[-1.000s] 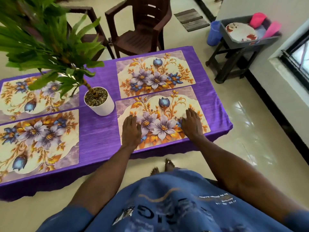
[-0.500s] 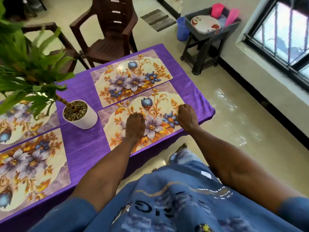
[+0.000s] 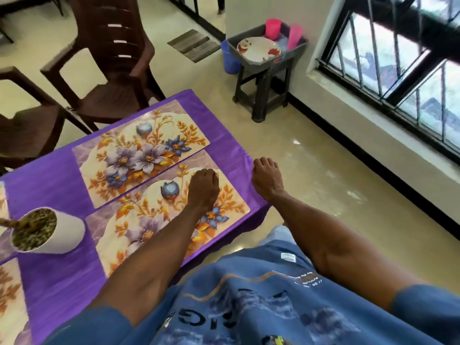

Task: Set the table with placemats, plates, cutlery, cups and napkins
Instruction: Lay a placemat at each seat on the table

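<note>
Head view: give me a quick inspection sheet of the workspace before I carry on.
Surface: purple tablecloth covers the table.
Job's things: floral placemats laid; near placemat, far placemat. Plate and pink cups wait in the grey bin on a stool.
Clutter: white plant pot between mats.
Hands: left hand rests on the near placemat; right hand at the table's edge, holding nothing.
Cables: nothing seen.
Surroundings: brown chairs, barred window.

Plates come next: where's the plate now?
Head view, upper right: the plate lies in the dark tray on the stool by the window, beside two pink cups.
</note>
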Demonstrator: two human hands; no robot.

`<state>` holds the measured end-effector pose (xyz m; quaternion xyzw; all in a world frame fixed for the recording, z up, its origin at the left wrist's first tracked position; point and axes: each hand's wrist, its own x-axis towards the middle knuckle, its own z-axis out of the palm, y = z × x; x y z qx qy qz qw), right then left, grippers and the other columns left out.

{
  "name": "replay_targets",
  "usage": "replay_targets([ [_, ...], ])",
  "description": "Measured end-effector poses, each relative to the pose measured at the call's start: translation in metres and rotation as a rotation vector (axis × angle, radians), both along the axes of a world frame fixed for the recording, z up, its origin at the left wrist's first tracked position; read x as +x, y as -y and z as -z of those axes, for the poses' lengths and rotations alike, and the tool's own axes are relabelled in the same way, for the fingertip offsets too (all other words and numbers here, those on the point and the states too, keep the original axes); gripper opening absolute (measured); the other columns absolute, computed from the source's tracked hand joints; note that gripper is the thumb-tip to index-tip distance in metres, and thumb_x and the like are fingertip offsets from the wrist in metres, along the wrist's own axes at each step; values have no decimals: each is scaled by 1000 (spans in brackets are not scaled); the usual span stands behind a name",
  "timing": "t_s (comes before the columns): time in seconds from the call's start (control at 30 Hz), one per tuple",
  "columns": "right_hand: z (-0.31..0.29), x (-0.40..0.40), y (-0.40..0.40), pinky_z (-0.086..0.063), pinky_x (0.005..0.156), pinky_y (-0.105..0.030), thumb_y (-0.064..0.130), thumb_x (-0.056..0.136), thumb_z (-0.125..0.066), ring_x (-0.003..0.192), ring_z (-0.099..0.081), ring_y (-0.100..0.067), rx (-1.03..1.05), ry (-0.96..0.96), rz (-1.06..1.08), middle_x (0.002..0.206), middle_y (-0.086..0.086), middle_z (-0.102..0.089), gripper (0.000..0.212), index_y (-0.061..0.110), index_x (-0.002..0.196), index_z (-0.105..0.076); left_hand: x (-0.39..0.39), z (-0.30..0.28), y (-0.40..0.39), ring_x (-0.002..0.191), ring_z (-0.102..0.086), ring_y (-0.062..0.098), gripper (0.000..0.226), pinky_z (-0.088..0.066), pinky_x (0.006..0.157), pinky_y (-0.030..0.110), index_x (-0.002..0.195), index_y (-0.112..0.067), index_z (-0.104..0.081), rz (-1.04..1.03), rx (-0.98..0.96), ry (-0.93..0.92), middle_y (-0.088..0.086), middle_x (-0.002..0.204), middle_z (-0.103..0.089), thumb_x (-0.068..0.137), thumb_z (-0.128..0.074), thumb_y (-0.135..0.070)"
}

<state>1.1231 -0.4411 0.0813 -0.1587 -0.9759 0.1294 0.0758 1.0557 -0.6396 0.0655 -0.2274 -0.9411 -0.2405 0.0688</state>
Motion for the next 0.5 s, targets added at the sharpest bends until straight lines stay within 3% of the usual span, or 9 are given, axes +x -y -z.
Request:
replay_targets([
  [0.2,7,-43,-124,-47,76,-44,6,86,-56,87,-58,-39,-1,15,-27,92,-18,-63,9,4,92,-62,-33,2,-151,83,-60,39,23,-49,75,45,89,-2,-65,-2,74,61,21,87,-66,91,-48,-18],
  [0.33,1,-50,-222,-45,82,-43,6,90,-51,94,-57,-39,-43,79,-13,99,-18,-63,15,2,98,-63,-47,1,-264,77,-61,36,19,-49,70,42,81,-6,-64,25,-31,89,16,79,-65,87,-50,-18],
  [0.5,-8,-51,-315,-43,88,-42,9,93,-45,101,-56,-35,-55,144,9,107,-16,-63,22,4,107,-61,-55,-8,-353,85,-60,35,24,-47,75,42,86,-8,-64,110,-162,173,13,86,-66,91,-45,-21],
])
